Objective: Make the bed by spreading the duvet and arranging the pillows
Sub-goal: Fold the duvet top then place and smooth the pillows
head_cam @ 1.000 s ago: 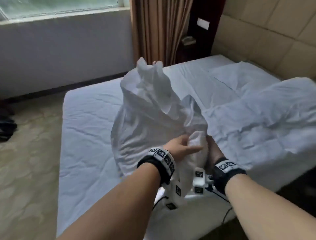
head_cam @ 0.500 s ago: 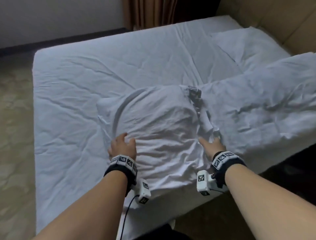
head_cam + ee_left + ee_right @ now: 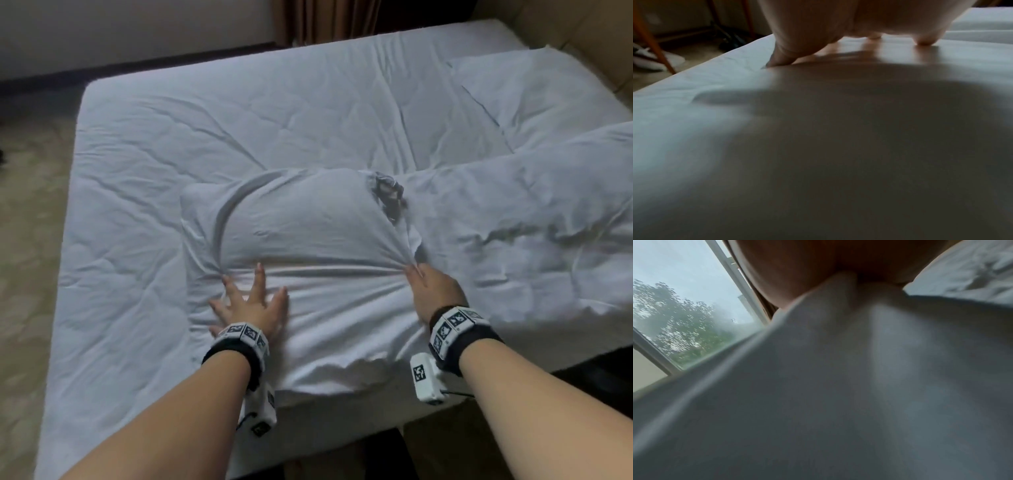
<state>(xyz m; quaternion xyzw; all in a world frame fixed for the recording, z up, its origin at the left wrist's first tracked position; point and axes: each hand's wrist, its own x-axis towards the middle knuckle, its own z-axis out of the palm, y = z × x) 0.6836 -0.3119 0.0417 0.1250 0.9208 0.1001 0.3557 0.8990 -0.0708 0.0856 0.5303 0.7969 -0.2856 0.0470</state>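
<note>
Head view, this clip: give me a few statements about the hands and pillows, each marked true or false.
1. The left hand lies flat with fingers spread on the near pillow. True.
2. The right hand is lifted clear of the fabric. False: it pinches a gathered fold at the pillow's right edge.
3. The near pillow is propped against the headboard. False: it lies flat near the bed's front edge.
4. Another pillow lies at the far right corner of the bed. True.
</note>
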